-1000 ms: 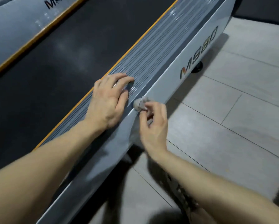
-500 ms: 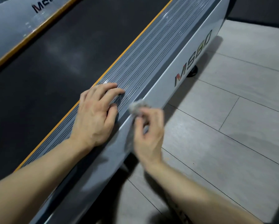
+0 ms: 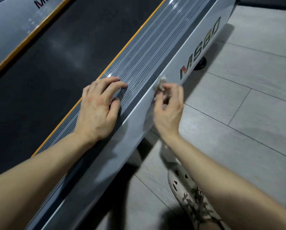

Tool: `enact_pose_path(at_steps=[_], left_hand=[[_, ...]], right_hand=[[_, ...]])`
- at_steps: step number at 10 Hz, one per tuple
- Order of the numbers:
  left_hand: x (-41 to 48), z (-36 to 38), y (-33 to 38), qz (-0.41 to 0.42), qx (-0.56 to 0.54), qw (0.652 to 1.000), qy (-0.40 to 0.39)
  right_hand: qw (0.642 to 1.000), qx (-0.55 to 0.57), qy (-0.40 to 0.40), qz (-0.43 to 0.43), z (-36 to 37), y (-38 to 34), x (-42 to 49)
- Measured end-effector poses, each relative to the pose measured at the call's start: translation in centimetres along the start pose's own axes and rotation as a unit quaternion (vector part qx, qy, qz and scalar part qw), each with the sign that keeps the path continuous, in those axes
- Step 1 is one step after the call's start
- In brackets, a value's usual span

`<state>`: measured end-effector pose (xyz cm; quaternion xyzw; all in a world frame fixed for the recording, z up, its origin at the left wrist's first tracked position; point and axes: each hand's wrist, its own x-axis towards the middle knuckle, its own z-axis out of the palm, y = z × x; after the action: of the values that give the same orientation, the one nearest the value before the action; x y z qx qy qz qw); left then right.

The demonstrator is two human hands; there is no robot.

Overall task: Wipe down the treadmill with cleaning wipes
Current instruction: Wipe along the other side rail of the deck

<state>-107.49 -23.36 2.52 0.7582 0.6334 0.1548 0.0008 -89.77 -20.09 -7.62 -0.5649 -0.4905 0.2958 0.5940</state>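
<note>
Floor (image 3: 248,133): large pale grey tiles with a faint streaked grain, joined by thin dark grout lines running diagonally across the view. One light-coloured shoe (image 3: 188,195) with dark laces and dark vent cut-outs stands on the tiles at lower right. A dark band (image 3: 270,1) borders the floor at the upper right edge; its nature cannot be determined.

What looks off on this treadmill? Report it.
Pale smudges cloud the black belt. The wipe pinched in the right hand is a small greyish wad against the side panel. Nothing looks broken or spilled.
</note>
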Motion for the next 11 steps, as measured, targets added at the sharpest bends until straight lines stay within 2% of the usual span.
enact_pose_path(at_steps=[1, 2, 3, 4, 5, 6, 7, 8, 9, 10, 11], left_hand=[[0.0, -0.1, -0.1, -0.001, 0.001, 1.000, -0.001], [0.0, -0.1, 0.0, -0.002, 0.000, 1.000, -0.002], [0.1, 0.0, -0.1, -0.003, 0.000, 1.000, -0.005], [0.0, -0.2, 0.0, -0.007, -0.003, 1.000, -0.004], [0.0, -0.2, 0.2, -0.006, -0.007, 1.000, -0.007], [0.1, -0.3, 0.2, -0.007, -0.012, 1.000, -0.003], [0.1, -0.2, 0.1, -0.004, -0.009, 1.000, -0.002], [0.0, -0.2, 0.0, -0.005, -0.012, 1.000, -0.001], [0.0, -0.1, -0.1, -0.004, -0.009, 1.000, 0.000], [0.0, 0.0, 0.0, -0.002, -0.010, 1.000, -0.001], [0.0, -0.1, 0.0, -0.002, -0.007, 1.000, 0.001]], right_hand=[[0.971, 0.043, -0.217, -0.095, -0.9, -0.9, -11.4], [0.965, 0.042, -0.240, -0.094, -1.1, 1.3, -11.6], [0.996, -0.024, -0.089, 0.011, -0.7, 4.5, -4.5], [0.992, -0.062, -0.027, 0.108, -0.7, 6.8, 0.3], [0.989, -0.062, -0.063, 0.119, 0.2, 6.3, -4.3], [0.958, -0.064, -0.238, 0.146, 0.5, 6.0, -15.2], [0.929, -0.061, -0.315, 0.183, 0.7, 6.7, -17.4], [0.959, -0.055, -0.175, 0.218, 0.4, 8.0, -9.7], [0.974, -0.069, -0.060, 0.207, -0.4, 9.4, -0.8], [0.979, -0.091, -0.040, 0.176, 0.0, 7.6, -0.6], [0.985, -0.049, -0.134, 0.098, -0.3, 3.7, -9.9]])
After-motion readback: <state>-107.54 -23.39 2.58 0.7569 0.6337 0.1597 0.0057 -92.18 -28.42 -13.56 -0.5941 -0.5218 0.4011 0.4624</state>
